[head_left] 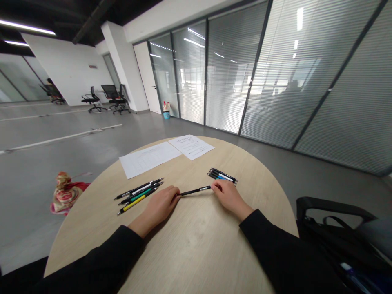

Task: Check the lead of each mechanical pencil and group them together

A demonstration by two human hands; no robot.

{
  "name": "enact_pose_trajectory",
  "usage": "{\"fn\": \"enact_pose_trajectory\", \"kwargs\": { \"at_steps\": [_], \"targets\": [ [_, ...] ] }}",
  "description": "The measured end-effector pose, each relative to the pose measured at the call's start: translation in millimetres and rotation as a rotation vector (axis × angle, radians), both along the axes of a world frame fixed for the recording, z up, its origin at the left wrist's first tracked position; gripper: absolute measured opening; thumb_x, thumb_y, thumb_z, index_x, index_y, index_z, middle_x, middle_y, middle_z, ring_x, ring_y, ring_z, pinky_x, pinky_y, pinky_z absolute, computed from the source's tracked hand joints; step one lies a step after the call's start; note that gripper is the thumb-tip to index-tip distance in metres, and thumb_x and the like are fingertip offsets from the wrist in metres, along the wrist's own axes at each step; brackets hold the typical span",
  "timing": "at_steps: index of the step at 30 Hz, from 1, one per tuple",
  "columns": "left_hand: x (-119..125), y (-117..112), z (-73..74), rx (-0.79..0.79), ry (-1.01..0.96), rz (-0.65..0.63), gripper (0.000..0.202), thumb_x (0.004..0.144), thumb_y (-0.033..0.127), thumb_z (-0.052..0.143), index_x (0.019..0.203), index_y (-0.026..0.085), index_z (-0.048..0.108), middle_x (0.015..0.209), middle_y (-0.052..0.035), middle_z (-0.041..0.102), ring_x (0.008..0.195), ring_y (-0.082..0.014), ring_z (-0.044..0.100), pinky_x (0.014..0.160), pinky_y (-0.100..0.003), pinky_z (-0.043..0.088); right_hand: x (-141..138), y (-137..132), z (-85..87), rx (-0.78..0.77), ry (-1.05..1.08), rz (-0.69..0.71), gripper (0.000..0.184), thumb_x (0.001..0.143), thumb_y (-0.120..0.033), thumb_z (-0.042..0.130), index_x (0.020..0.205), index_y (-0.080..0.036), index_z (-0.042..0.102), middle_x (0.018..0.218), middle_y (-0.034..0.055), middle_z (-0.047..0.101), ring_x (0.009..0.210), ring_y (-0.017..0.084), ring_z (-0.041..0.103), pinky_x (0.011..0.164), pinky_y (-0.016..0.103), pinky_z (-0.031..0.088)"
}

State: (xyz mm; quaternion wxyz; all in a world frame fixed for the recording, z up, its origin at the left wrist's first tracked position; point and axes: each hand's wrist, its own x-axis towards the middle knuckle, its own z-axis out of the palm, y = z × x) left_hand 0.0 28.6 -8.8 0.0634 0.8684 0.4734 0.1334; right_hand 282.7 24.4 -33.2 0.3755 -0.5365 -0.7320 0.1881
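Observation:
A slim black pen with a pale band spans the gap between my hands, just above or on the table. My left hand pinches its left end, and the fingers of my right hand close on its right end. To the left of my left hand lies a loose group of pens with black, white, green and yellow barrels. Just beyond my right hand is a tighter row of pens, black, white and blue, partly covered by that hand.
Two printed sheets lie toward the far side of the round wooden table. A black chair with things on it stands at the right. On the floor at left sits a patterned red cloth or bag.

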Motion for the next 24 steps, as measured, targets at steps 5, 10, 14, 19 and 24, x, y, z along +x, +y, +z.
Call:
{"fn": "enact_pose_trajectory", "kwargs": {
  "at_steps": [5,10,14,19,24],
  "targets": [
    [-0.3,-0.4,0.3,-0.004,0.012,0.000,0.022,0.099,0.030,0.044,0.095,0.019,0.063,0.095,-0.0094,0.069,0.085,-0.0246,0.064,0.077,-0.036,0.048,-0.4,-0.7,1.4,-0.008,0.005,-0.004,0.022,0.094,-0.022,0.055,0.075,-0.017,0.065,0.073,0.0024,0.066,0.069,0.016,0.057,0.064,0.026,0.036],
    [0.4,-0.5,0.7,0.001,0.003,-0.007,0.022,0.099,0.030,0.044,0.094,0.019,0.063,0.094,-0.0089,0.069,0.085,-0.0242,0.063,0.078,-0.036,0.048,-0.7,-1.6,2.5,-0.005,0.006,-0.006,0.022,0.094,-0.022,0.054,0.074,-0.018,0.064,0.072,0.0019,0.065,0.069,0.016,0.057,0.065,0.027,0.036],
    [0.4,-0.9,1.0,-0.001,-0.003,0.000,0.021,0.099,0.029,0.045,0.094,0.019,0.063,0.093,-0.0085,0.069,0.084,-0.0237,0.063,0.076,-0.035,0.047,-1.0,-1.9,2.5,-0.014,0.008,-0.005,0.024,0.094,-0.023,0.054,0.072,-0.018,0.063,0.070,0.0014,0.064,0.068,0.016,0.056,0.064,0.026,0.035],
    [0.7,-0.9,0.5,0.008,0.003,-0.001,0.021,0.099,0.030,0.046,0.093,0.019,0.063,0.093,-0.0081,0.069,0.083,-0.0233,0.063,0.075,-0.034,0.047,-1.1,-2.4,3.3,-0.020,0.002,0.000,0.025,0.094,-0.023,0.053,0.072,-0.017,0.063,0.070,0.0017,0.064,0.068,0.016,0.056,0.064,0.026,0.034],
    [1.1,-0.8,1.4,-0.002,0.025,0.010,0.021,0.099,0.029,0.046,0.095,0.019,0.064,0.094,-0.0086,0.069,0.085,-0.0239,0.064,0.077,-0.034,0.047,-1.6,-2.9,4.0,-0.024,-0.009,0.004,0.026,0.095,-0.022,0.053,0.072,-0.017,0.064,0.071,0.0024,0.065,0.069,0.016,0.057,0.065,0.026,0.034]
  ]
}}
